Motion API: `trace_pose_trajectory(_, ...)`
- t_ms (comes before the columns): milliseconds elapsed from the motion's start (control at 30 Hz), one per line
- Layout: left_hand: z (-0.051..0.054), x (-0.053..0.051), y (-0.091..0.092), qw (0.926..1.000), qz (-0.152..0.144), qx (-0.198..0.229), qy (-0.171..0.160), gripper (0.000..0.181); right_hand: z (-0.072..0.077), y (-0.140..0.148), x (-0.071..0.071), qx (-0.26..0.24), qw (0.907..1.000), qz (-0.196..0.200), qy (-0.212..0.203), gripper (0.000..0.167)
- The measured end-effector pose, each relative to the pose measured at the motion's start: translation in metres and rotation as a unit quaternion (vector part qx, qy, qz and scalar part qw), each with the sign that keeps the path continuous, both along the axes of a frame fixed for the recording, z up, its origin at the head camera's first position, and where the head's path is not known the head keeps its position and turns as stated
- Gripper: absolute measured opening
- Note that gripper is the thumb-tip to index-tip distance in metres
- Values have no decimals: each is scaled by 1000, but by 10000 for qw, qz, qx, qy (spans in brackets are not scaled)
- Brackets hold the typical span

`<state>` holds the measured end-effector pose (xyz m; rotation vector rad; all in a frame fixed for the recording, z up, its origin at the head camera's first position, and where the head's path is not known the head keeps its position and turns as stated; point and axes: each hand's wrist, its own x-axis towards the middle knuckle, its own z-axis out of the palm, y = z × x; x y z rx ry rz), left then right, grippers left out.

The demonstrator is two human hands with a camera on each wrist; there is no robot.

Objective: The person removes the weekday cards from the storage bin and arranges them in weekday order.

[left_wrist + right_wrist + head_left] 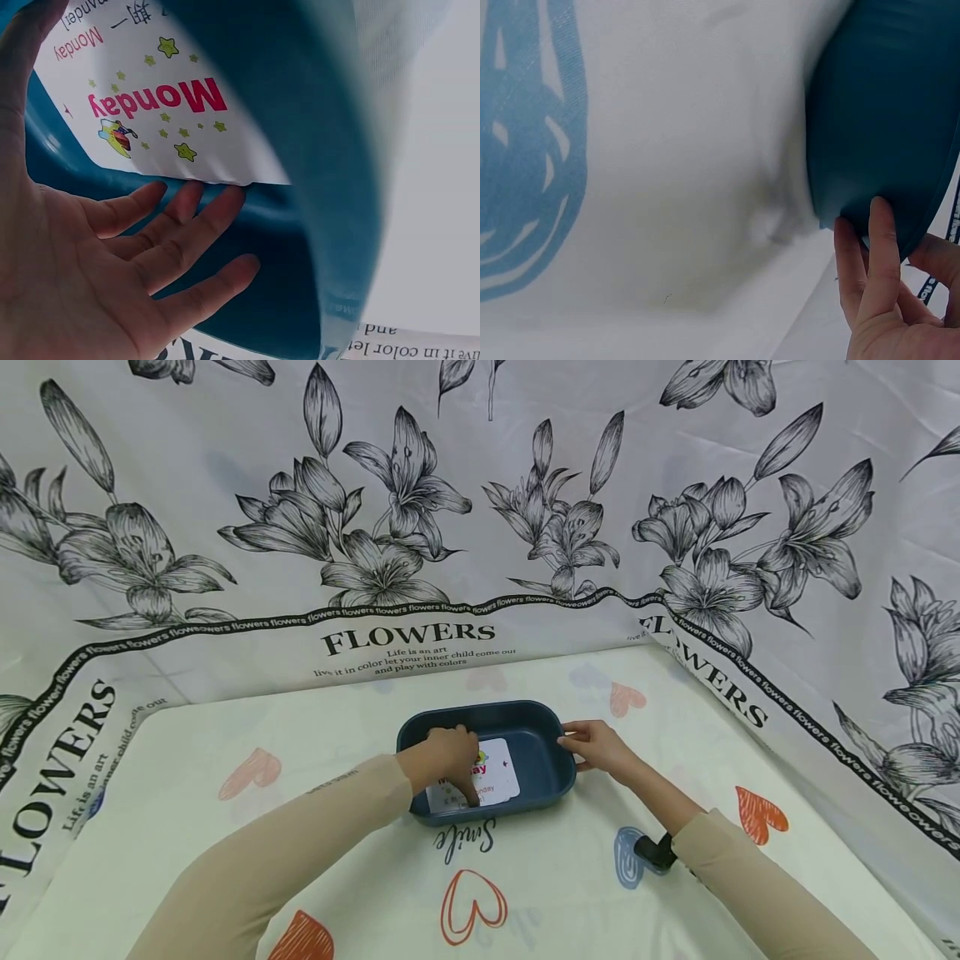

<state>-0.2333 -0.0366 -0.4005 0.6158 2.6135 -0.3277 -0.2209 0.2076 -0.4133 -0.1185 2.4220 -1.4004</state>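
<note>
A dark blue oblong plastic basin (538, 760) with rounded corners sits on the table. Inside, near its left part, lies a white card (501, 768) printed "Monday" with small stars, seen upside down in the left wrist view. My left hand (452, 753) reaches into the basin and spans the card, thumb at the near edge and fingertips (229, 206) against the far edge. At the basin's right end, my right hand (600, 747) grips the wall. In the right wrist view its fingers (883, 232) lie on the outer wall, with the thumb near the rim.
A white tablecloth (360, 893) printed with hearts and "Smile" covers the table. Behind and at the sides hang white curtains (420, 635) with black flowers and lettering. A black object (654, 853) shows at the right wrist.
</note>
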Motion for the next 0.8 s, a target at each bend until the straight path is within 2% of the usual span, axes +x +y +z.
trace_pose_trajectory(367, -1, 6, 7, 9998, 93, 122, -83, 95, -3, 2, 1, -137, 9999, 69, -62, 44)
trace_pose_trajectory(600, -7, 1, 7, 9999, -19, 62, -87, 97, -2, 0, 1, -4, 9999, -33, -95, 45)
trace_pose_trajectory(800, -6, -2, 5, 9998, -30, 187, -94, 103, -1, 1, 0, 36, 10000, 6, -41, 45)
